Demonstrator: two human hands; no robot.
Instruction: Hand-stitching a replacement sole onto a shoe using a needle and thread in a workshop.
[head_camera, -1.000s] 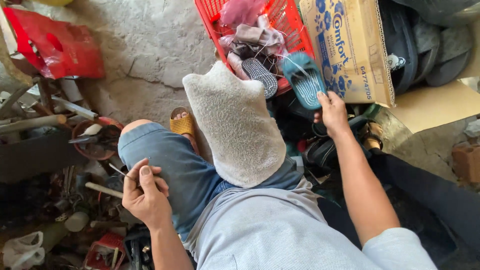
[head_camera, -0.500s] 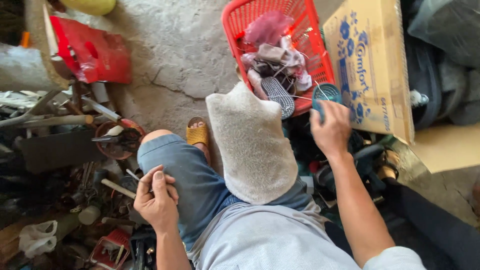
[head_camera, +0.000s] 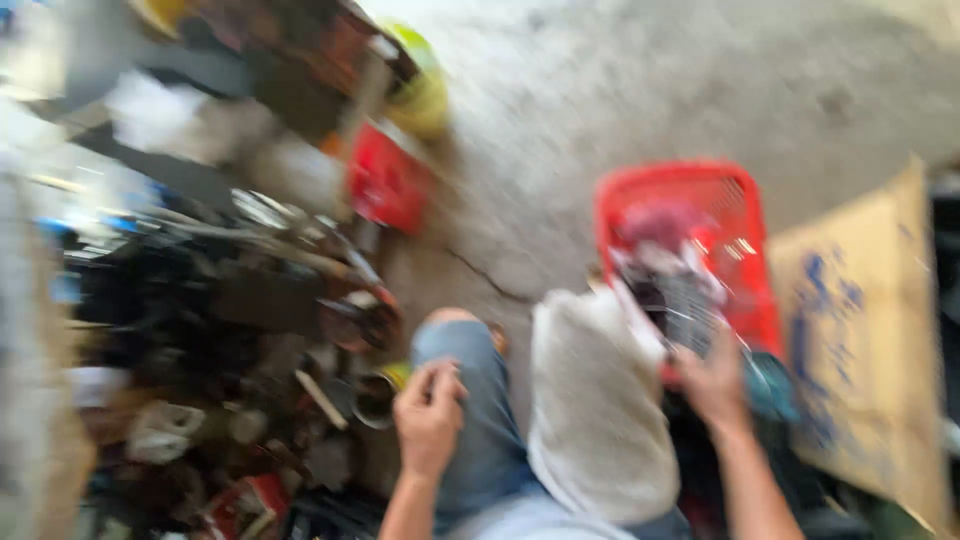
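Note:
The whole view is motion-blurred. My left hand (head_camera: 430, 418) rests on my left knee in blue jeans (head_camera: 478, 400), fingers curled in, with nothing clearly in it. My right hand (head_camera: 714, 385) reaches to the near edge of a red plastic basket (head_camera: 680, 176) and closes on a teal slipper (head_camera: 771, 386) at the basket's near right corner. The basket holds several mixed items, among them a dark mesh piece (head_camera: 682, 305) and something pink. A white towel (head_camera: 600, 420) is draped over my right thigh, between the two hands.
A cardboard box (head_camera: 862, 330) with blue print lies right of the basket. A heap of dark metal parts and tools (head_camera: 250, 300) fills the left side. A red container (head_camera: 386, 186) and a yellow object (head_camera: 426, 92) stand beyond it on the concrete floor (head_camera: 620, 90).
The camera has swung up and to the left, blurring the view. My right hand moved from beside the teal slipper onto it. My left hand has stayed on the knee.

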